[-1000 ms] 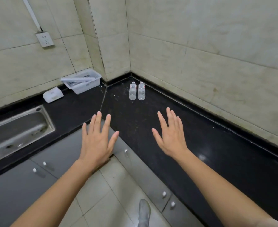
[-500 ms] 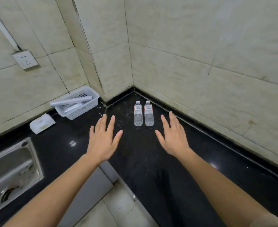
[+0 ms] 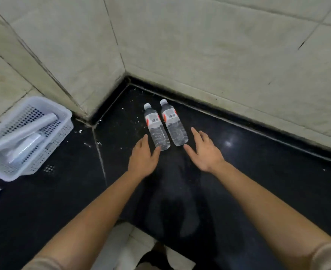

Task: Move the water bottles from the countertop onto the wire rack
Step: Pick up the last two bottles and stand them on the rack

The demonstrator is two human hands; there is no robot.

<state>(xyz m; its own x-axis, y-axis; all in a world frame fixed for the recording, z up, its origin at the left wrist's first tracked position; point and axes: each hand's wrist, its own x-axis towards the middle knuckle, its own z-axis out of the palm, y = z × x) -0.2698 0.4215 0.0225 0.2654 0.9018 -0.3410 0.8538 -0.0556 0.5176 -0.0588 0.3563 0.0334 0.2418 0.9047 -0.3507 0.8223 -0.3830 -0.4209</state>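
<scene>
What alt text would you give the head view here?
An open left hand and open right hand reach for a left bottle and right bottle of water, standing side by side on a black countertop near the tiled corner, gripping neither. A white basket sits left.

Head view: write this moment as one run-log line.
phase: pre-grasp | left hand: open, near left bottle | right hand: open, near right bottle | both: upright on countertop, not held | wire rack: not in view

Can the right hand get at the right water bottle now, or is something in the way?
Probably yes: the open right hand is close beside the right water bottle, with only black countertop between them.
</scene>
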